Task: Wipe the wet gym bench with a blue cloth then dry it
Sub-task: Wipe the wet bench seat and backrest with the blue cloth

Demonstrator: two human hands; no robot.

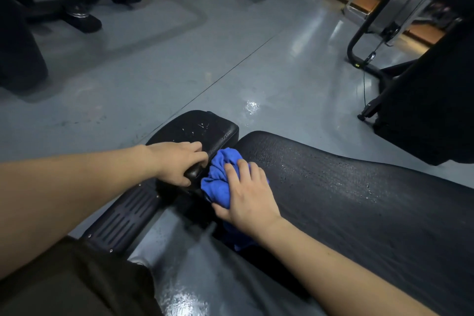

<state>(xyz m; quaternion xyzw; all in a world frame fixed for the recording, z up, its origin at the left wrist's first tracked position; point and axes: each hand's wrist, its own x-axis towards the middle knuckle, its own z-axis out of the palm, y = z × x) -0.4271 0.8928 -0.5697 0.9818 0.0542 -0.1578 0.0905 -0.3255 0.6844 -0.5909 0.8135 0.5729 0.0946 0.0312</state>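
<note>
Cloth [218,177], blue, bunched at gap between seat pad [202,127] and long worktop pad [346,187]. My right hand [246,195] grasps it; left hand [177,161] clamps seat pad edge. I judge: press firmly, sweep rightward along droplets.

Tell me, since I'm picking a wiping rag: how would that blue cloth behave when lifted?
Probably floppy: the blue cloth bunches in soft folds under the right hand. Likely light, since it crumples small. It may drape, as part hangs below the bench pad.

Black bench pad [346,187], surface beaded with water; blue cloth [218,182] bunched at its near end under the right hand [246,197].
</note>
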